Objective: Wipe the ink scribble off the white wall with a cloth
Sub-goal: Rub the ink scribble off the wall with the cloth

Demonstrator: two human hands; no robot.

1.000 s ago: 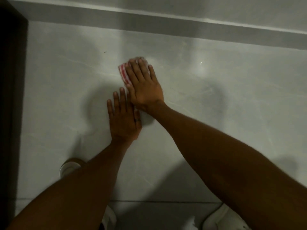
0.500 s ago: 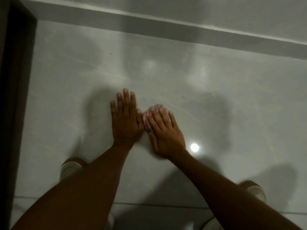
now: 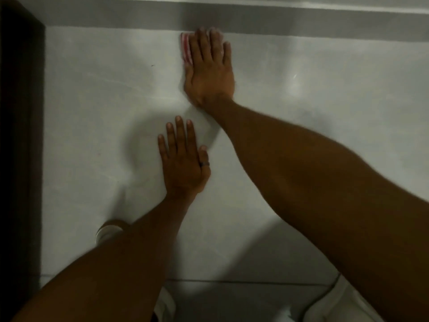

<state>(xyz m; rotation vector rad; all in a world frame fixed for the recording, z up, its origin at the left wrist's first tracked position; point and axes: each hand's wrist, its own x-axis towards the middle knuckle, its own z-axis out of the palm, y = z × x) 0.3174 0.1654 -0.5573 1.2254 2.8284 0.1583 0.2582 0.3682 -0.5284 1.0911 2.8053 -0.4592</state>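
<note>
A person's right hand (image 3: 210,70) presses flat, fingers spread, on a red-and-white striped cloth (image 3: 186,48) at twelve o'clock, just below a grey band (image 3: 301,24); its grip closes around nothing. The left hand (image 3: 183,163), open and empty, lies flat at six o'clock of it. The pale surface (image 3: 92,112) is possibly the wall; no scribble is discernible.

The cloth (image 3: 186,48) is red-and-white striped. The surface (image 3: 301,135) is pale grey with faint lighter streaks, a darker grey band (image 3: 301,25) above. The ring (image 3: 204,164) is dark.
</note>
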